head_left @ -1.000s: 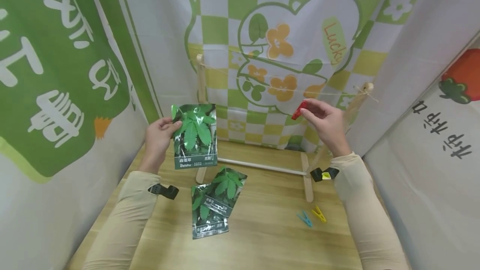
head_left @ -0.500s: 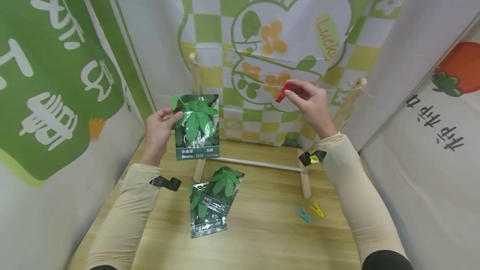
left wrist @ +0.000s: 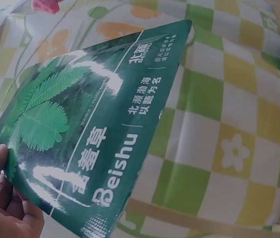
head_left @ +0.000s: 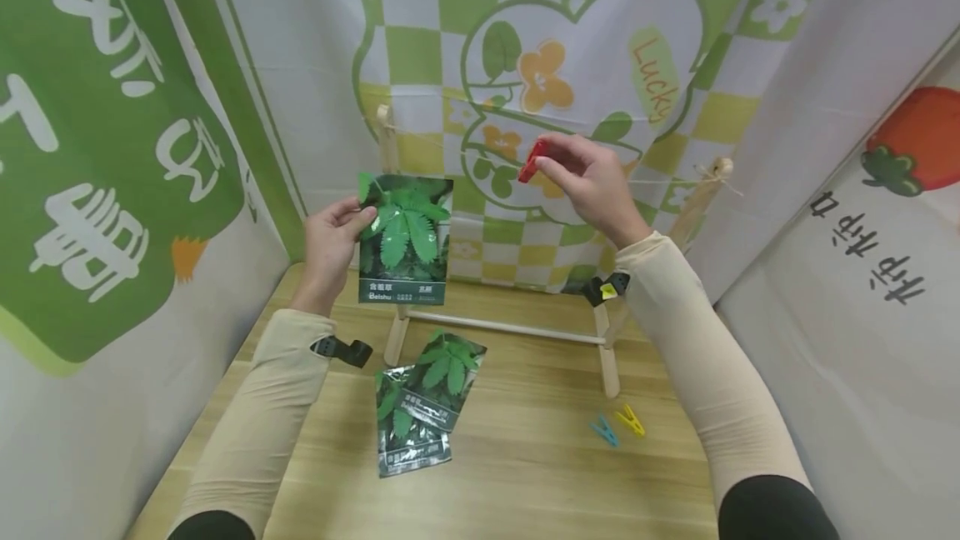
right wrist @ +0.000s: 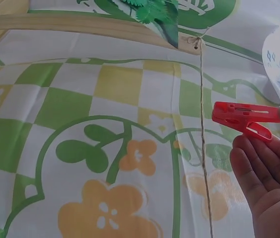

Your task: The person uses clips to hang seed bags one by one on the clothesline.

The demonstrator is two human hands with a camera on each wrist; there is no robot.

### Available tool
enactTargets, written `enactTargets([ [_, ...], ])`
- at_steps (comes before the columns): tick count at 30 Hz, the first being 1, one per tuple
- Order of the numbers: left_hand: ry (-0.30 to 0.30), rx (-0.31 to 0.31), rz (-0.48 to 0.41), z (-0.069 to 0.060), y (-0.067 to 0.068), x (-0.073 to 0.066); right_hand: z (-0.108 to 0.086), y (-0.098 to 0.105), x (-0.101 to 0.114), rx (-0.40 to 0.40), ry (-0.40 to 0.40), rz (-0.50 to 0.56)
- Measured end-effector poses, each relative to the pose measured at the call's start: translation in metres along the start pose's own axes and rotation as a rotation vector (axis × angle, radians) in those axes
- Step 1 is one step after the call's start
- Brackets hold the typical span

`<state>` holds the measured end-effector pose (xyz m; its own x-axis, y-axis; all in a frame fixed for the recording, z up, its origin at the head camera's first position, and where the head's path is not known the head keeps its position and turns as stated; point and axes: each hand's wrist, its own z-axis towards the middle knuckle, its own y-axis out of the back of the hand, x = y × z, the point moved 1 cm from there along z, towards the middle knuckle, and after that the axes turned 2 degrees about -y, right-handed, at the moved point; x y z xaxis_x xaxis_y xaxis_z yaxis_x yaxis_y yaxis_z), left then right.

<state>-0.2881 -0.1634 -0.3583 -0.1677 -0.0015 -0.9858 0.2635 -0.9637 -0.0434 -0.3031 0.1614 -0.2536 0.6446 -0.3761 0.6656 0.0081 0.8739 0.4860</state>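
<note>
The left hand [head_left: 330, 250] pinches a green seed packet [head_left: 406, 240] by its left edge and holds it upright in front of the left post; in the left wrist view the packet [left wrist: 80, 119] is tilted, thumb on its front. The right hand [head_left: 594, 188] pinches a red clothespin [head_left: 532, 161] between thumb and fingers. In the right wrist view the red clothespin [right wrist: 246, 116] is beside the string [right wrist: 203, 124], its nose toward it. Whether they touch cannot be told. Two more packets [head_left: 450, 377] lie overlapping on the table.
A wooden frame with a right post [head_left: 699, 205] and a low white rod [head_left: 510, 327] stands at the back of the table [head_left: 525, 473]. Blue [head_left: 604, 431] and yellow [head_left: 631, 421] clothespins lie at the right. Printed curtains [head_left: 420, 57] hang behind.
The right hand has moved left and up with the red clothespin. The left hand has raised the packet and shifted it slightly right, so the two are closer together.
</note>
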Motion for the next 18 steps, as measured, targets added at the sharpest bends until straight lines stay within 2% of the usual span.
enactTargets([
  [5, 0.018, 0.054, -0.045, 0.002, -0.008, -0.003, 0.011, -0.008, 0.007, 0.040, -0.015, 0.009],
  [9, 0.021, 0.093, 0.006, 0.003, -0.014, -0.008, 0.020, -0.012, 0.011, 0.044, -0.034, 0.015],
  [12, 0.020, 0.098, 0.039, 0.004, -0.019, -0.011, 0.026, -0.015, 0.014, 0.050, -0.050, 0.001],
  [18, 0.040, 0.096, 0.023, 0.009, -0.028, -0.011, 0.037, -0.023, 0.019, 0.065, -0.055, -0.001],
])
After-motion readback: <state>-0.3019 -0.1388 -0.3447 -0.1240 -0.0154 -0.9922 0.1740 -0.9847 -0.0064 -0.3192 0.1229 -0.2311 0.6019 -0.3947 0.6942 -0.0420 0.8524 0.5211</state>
